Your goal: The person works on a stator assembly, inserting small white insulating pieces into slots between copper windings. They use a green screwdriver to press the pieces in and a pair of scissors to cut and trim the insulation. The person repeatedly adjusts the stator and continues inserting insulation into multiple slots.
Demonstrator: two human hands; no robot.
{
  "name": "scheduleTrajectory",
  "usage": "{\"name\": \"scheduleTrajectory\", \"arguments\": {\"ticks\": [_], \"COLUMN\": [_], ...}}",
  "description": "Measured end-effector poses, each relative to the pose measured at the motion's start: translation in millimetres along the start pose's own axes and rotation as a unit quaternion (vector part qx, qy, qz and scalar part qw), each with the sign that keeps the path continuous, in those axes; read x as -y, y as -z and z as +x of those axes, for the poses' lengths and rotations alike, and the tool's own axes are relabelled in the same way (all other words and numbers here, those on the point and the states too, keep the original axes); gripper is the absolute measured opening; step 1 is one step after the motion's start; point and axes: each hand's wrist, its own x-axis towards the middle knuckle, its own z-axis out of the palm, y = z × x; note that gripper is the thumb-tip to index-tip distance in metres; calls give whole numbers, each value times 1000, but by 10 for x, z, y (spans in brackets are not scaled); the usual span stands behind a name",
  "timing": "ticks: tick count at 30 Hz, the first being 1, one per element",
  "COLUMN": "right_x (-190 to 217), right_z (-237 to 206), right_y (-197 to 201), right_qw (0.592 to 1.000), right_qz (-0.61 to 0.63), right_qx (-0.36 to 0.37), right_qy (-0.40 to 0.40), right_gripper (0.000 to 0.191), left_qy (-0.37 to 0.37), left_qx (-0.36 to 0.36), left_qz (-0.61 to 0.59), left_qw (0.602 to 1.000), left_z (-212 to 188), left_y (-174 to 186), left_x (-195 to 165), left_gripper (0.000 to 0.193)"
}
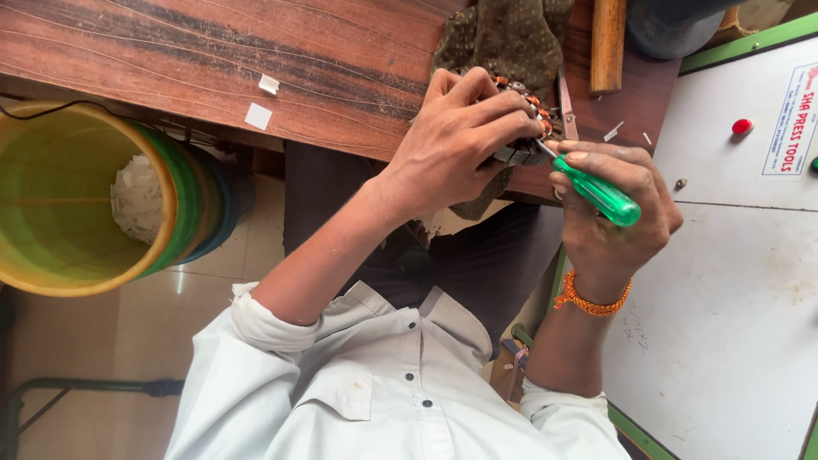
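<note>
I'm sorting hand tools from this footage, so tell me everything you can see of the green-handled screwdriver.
The screwdriver has a translucent green plastic handle and a thin metal shank. The right hand grips the handle in a closed fist, with the butt end sticking out. It lies slanted, its tip pointing up-left into the copper-wound motor part that the left hand holds at the wooden bench edge. The tip is hidden.

Glossy translucent green plastic screwdriver handle (603,195) with a thin bare-metal shaft. Round dull-metal motor stator (530,128) wound with shiny copper wire, resting on a rough, mottled olive cloth (503,34). Smooth dark wood-grain tabletop (213,60), lightly scratched. Matt white painted panel (724,324), smudged. Shiny yellow plastic bucket (81,200). Orange braided thread wristband (592,300). Soft white cotton shirt (375,392).
</note>
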Motion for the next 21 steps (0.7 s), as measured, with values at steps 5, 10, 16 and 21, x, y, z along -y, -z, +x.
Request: {"name": "scheduleTrajectory", "arguments": {"ticks": [5,10,16,21], "right_x": [50,44,10,-56], "right_z": [-59,-72,-12,-147], "right_y": [-8,0,68,55], "right_qw": [1000,998,997,993], "right_qz": [-22,-44,-69,31], "right_qx": [-8,-17,3,-100], "right_qy": [21,39,21,-52], "right_gripper": [21,23,24,29], "left_qy": [-11,-9,-40,-66], "left_qx": [-9,-10,1,-18], "left_qz": [19,46,61,96], "left_qw": [1000,999,997,993], "left_z": [37,89,134,162], "left_y": [5,-55,-117,-131], "left_x": [-10,-90,-169,-280], "left_gripper": [51,40,27,32]}}
